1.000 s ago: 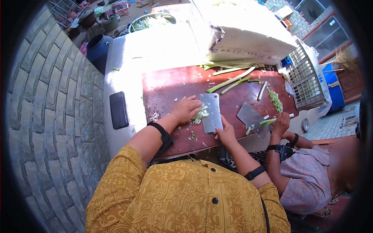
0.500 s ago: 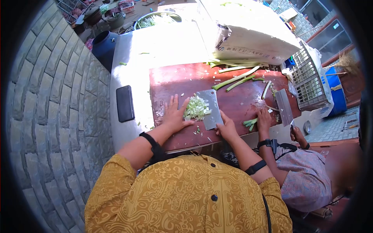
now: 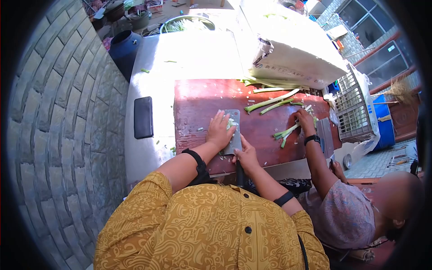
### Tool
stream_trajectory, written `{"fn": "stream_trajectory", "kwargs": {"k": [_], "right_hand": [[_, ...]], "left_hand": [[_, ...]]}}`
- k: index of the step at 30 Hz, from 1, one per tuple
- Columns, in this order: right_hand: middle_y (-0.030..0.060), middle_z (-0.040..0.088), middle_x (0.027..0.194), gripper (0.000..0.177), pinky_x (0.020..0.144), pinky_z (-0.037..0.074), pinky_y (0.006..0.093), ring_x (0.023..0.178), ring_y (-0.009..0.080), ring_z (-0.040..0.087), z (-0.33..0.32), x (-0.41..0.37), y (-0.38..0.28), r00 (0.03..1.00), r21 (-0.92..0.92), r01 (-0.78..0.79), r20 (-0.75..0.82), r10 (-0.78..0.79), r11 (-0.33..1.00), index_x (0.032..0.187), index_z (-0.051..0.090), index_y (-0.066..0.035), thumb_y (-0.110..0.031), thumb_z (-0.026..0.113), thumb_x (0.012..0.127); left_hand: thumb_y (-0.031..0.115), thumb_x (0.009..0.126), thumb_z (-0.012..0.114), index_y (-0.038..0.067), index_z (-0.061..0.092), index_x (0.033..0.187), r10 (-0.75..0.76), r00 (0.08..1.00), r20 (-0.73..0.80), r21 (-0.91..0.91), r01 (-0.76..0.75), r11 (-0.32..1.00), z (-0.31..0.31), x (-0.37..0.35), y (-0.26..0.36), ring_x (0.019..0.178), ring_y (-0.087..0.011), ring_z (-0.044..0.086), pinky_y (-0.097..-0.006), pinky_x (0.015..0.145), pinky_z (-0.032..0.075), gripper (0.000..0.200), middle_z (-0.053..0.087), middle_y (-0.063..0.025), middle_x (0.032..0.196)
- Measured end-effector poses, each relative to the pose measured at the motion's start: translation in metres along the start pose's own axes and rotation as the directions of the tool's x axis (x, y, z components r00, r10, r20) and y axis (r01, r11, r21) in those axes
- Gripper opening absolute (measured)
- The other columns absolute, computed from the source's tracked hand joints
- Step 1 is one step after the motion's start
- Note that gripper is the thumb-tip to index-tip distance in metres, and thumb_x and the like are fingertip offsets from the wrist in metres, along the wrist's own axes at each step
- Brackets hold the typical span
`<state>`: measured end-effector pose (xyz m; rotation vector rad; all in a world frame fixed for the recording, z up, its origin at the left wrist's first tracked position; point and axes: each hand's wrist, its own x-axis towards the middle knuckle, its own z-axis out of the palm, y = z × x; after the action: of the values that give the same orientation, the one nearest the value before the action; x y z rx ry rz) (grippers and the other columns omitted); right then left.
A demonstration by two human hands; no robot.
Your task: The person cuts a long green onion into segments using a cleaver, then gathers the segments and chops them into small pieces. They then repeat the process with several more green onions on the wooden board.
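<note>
My right hand [image 3: 246,158] grips the black handle of a cleaver [image 3: 234,143] near the front edge of the red cutting board [image 3: 198,101]. The blade lies low and nearly flat over the board. On it sit chopped green onions [image 3: 231,123], mostly covered by my left hand [image 3: 219,131]. That hand lies over the pile with its fingers stretched out. How much of the pile is under my palm is hidden.
At right a co-worker's hand [image 3: 305,121] touches green onion stalks [image 3: 285,133], with another cleaver [image 3: 325,135] beside it. More long stalks [image 3: 270,103] lie at the back. A black phone [image 3: 143,117] rests left; a grey crate [image 3: 353,105] stands right.
My left hand has moved right onto the chopped onions. The cleaver has shifted left beneath them and turned, its handle now toward me. The co-worker's near hand has moved up the board.
</note>
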<state>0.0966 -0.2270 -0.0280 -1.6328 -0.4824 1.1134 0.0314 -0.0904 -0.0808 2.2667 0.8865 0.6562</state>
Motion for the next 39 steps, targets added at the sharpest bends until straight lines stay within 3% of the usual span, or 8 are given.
{"fn": "stream_trajectory", "kwargs": {"k": [7, 13, 17, 20, 25, 27, 34, 39], "right_hand": [[0.0072, 0.061, 0.093, 0.066, 0.049, 0.048, 0.0243, 0.050, 0.0113, 0.054, 0.000, 0.005, 0.000, 0.994, 0.170, -0.014, 0.107, -0.004, 0.985, 0.145, 0.029, -0.006, 0.011, 0.048, 0.084], [0.0058, 0.061, 0.085, 0.065, 0.047, 0.048, 0.0245, 0.050, 0.0123, 0.055, -0.012, 0.005, 0.001, 0.988, 0.273, -0.090, 0.148, 0.050, 0.958, 0.144, 0.032, -0.007, 0.008, 0.050, 0.084], [0.0056, 0.061, 0.084, 0.065, 0.045, 0.048, 0.0236, 0.050, 0.0121, 0.055, -0.020, 0.002, -0.006, 0.985, 0.364, -0.117, 0.159, 0.062, 0.924, 0.143, 0.034, -0.007, 0.008, 0.052, 0.083], [0.0057, 0.061, 0.086, 0.065, 0.045, 0.048, 0.0231, 0.050, 0.0115, 0.055, -0.022, 0.001, -0.013, 0.985, 0.384, -0.109, 0.166, 0.048, 0.917, 0.143, 0.034, -0.007, 0.008, 0.052, 0.082], [0.0066, 0.061, 0.088, 0.065, 0.045, 0.048, 0.0233, 0.051, 0.0113, 0.055, -0.023, 0.001, -0.016, 0.979, 0.420, -0.118, 0.201, 0.034, 0.900, 0.143, 0.034, -0.007, 0.007, 0.052, 0.082], [0.0071, 0.061, 0.089, 0.064, 0.045, 0.048, 0.0232, 0.052, 0.0114, 0.055, -0.023, 0.000, -0.016, 0.978, 0.442, -0.122, 0.206, 0.032, 0.889, 0.143, 0.034, -0.007, 0.007, 0.052, 0.082], [0.0078, 0.061, 0.089, 0.064, 0.046, 0.048, 0.0230, 0.052, 0.0125, 0.056, -0.033, -0.009, -0.027, 0.986, 0.434, -0.081, 0.165, 0.009, 0.897, 0.143, 0.033, -0.006, 0.008, 0.052, 0.083], [0.0044, 0.060, 0.091, 0.062, 0.047, 0.047, 0.0241, 0.054, 0.0120, 0.056, -0.057, -0.015, -0.061, 0.991, 0.478, -0.019, 0.126, -0.047, 0.878, 0.143, 0.035, -0.012, 0.001, 0.056, 0.086]], "left_hand": [[0.028, 0.086, 0.060, 0.001, 0.054, 0.124, 0.040, 0.997, -0.064, -0.063, -0.044, 0.997, 0.004, 0.001, -0.004, 0.128, -0.0382, 0.039, -0.0446, 0.107, 0.031, 0.047, 0.046, -0.0236, 0.134], [0.038, 0.092, 0.050, 0.009, 0.042, 0.137, -0.003, 0.983, 0.183, 0.057, -0.008, 0.998, -0.015, 0.008, 0.018, 0.133, -0.0388, 0.032, -0.0415, 0.109, 0.027, 0.054, 0.035, -0.0246, 0.142], [0.048, 0.094, 0.041, 0.016, 0.029, 0.145, 0.007, 0.978, 0.208, -0.294, 0.056, 0.954, -0.030, 0.026, 0.022, 0.138, -0.0372, 0.024, -0.0487, 0.110, 0.020, 0.062, 0.022, -0.0226, 0.150], [0.040, 0.099, 0.036, 0.011, 0.024, 0.147, 0.079, 0.996, 0.043, -0.529, -0.045, 0.848, -0.024, 0.037, 0.008, 0.138, -0.0352, 0.023, -0.0389, 0.112, 0.020, 0.057, 0.022, -0.0223, 0.150], [0.031, 0.101, 0.034, 0.008, 0.022, 0.148, -0.091, 0.987, 0.135, -0.945, 0.156, 0.286, -0.048, 0.034, 0.019, 0.135, -0.0250, 0.030, -0.0334, 0.112, 0.022, 0.053, 0.033, -0.0180, 0.145], [0.030, 0.101, 0.034, 0.007, 0.024, 0.146, -0.153, 0.981, 0.119, -0.956, 0.155, 0.248, -0.060, 0.030, 0.025, 0.134, -0.0266, 0.032, -0.0341, 0.111, 0.023, 0.052, 0.034, -0.0188, 0.144], [0.038, 0.094, 0.045, 0.009, 0.034, 0.142, -0.025, 0.999, 0.020, -0.338, 0.031, 0.941, -0.066, 0.003, -0.041, 0.134, -0.0329, 0.033, -0.0407, 0.109, 0.028, 0.057, 0.033, -0.0198, 0.144], [0.048, 0.087, 0.052, 0.013, 0.038, 0.140, 0.048, 0.967, 0.249, 0.198, -0.100, 0.975, -0.091, -0.032, -0.047, 0.137, -0.0341, 0.025, -0.0541, 0.109, 0.022, 0.065, 0.028, -0.0172, 0.148]]}}
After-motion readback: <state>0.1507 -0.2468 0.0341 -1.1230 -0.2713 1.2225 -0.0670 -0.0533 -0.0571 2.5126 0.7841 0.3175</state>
